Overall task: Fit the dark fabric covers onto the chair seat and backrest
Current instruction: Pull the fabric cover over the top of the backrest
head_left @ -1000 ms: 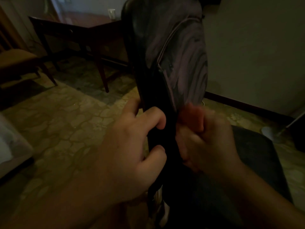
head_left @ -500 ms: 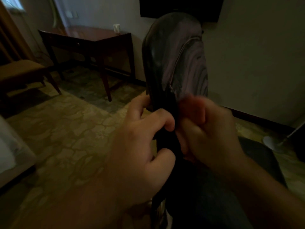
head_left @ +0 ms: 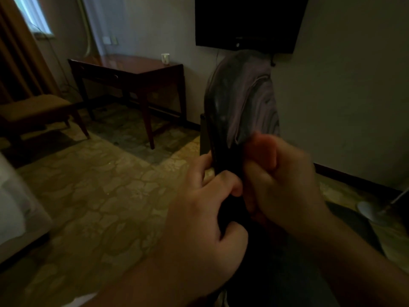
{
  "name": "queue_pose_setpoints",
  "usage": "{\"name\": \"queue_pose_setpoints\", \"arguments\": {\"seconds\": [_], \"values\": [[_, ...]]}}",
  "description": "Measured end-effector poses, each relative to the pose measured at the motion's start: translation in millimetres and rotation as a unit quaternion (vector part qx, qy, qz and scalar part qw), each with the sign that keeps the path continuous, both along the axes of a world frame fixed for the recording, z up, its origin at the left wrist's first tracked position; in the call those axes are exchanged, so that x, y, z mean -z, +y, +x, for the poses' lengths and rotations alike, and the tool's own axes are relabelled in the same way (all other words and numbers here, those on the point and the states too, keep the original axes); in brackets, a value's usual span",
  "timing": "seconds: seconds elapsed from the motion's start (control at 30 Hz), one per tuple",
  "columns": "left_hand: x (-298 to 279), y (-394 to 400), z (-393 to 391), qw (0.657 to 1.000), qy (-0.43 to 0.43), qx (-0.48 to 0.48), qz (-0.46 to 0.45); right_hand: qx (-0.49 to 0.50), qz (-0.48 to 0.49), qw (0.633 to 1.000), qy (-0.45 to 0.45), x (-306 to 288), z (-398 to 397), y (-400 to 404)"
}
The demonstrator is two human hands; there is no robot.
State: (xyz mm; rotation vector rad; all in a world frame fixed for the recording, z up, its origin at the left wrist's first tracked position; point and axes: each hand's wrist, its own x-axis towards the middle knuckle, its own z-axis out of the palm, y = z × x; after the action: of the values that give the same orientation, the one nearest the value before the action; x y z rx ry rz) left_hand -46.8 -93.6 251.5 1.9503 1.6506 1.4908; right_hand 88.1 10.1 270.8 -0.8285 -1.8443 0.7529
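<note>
Dark fabric cover (head_left: 241, 100) sits stretched over the upright backrest ahead of us, which now shows lower in view than a second ago, with the wall-mounted television (head_left: 247, 21) exposed above it. Our left hand (head_left: 205, 209) and right hand (head_left: 285, 182) stay curled around the cover's lower edge, pinching it from both sides. A wooden desk (head_left: 132, 69) with a small cup (head_left: 165, 58) stands beyond, a padded stool (head_left: 35, 109) left.

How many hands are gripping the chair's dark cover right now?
2: the left hand grips the dark cover at the backrest's left edge; the right hand pinches it on the right. None seem hidden.
</note>
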Motion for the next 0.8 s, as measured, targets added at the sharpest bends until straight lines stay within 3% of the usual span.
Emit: {"name": "queue_pose_setpoints", "arguments": {"seconds": [0.23,0.33,0.5,0.7,0.8], "values": [[3.9,16.3,-3.0,1.000,0.004,-0.017,0.020,-0.008,0.004,0.999,0.043,-26.6,-13.2,12.1],[6.1,19.1,-5.2,0.999,-0.007,-0.026,0.024,-0.006,0.021,1.000,0.006,-38.3,-19.8,13.3],[9.8,11.4,-6.2,1.000,-0.008,-0.020,0.021,-0.022,-0.043,0.998,0.038,-26.4,-14.7,1.7],[12.9,12.6,-3.1,0.999,0.011,-0.043,0.021,0.013,-0.055,0.995,-0.088,16.5,10.3,-5.7],[21.3,6.3,-5.0,0.998,0.052,-0.031,-0.036,0.038,-0.038,0.985,-0.161,30.8,24.9,-5.8]]}}
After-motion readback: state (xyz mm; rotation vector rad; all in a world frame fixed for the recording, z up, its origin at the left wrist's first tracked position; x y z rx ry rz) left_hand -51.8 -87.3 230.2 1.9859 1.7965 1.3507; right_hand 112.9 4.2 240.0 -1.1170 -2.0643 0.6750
